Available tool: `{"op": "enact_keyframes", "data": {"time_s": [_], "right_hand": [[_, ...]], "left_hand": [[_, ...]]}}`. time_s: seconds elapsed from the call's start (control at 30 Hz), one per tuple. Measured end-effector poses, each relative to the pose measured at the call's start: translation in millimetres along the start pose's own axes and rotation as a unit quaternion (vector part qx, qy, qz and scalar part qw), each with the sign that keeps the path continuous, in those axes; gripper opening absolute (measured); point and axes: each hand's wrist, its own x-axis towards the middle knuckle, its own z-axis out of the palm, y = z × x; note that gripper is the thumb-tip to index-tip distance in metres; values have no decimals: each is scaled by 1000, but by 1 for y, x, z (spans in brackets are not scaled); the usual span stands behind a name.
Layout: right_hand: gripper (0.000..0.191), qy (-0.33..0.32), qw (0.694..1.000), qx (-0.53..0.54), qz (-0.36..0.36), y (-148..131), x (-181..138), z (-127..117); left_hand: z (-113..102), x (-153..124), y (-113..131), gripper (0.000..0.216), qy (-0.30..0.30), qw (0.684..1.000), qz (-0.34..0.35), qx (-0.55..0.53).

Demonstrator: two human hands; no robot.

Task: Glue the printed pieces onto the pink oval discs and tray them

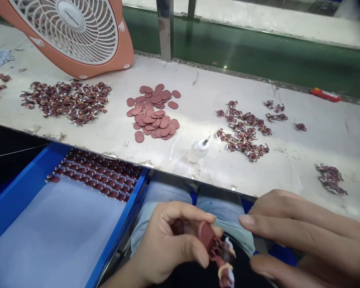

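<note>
Between thumb and fingers, my left hand (165,244) pinches a reddish-brown oval disc (206,235). Small brown figures (223,260) with white and tan parts stick out from the disc's right face, their exact shape blurred. My right hand (312,236) is just to the right of them, fingers apart, with nothing visible in it. On the table above my hands stands a clear squeeze bottle (198,151) with a thin dark tip. Loose oval discs (156,114) lie in a pile behind it, and loose figures (244,134) are heaped to its right.
A blue tray (21,194) at lower left holds rows of assembled pieces (99,172) on a white sheet. A larger heap of figures (69,100) lies below an orange fan (124,50). A metal post (165,30) and a red-yellow item (325,95) are along the far edge.
</note>
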Motion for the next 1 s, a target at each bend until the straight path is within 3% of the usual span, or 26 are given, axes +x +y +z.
{"op": "enact_keyframes", "data": {"time_s": [0.17, 0.27, 0.5, 0.73, 1.0], "right_hand": [[28, 34, 998, 57, -17, 2, -3, 2], [27, 34, 996, 77, -9, 1, 2, 6], [26, 67, 987, 139, 34, 4, 20, 30], [26, 53, 977, 195, 67, 5, 25, 42], [24, 82, 982, 167, 43, 6, 29, 49]], "left_hand": [[2, -2, 6, 23, -16, 999, 18, 39], [-3, 0, 2, 25, -13, 1000, -10, -1], [-18, 7, -14, 28, 69, 990, -104, -69], [-21, 5, -16, 37, 69, 992, -98, -31], [-21, 9, -12, 53, 45, 996, -83, -3]]}}
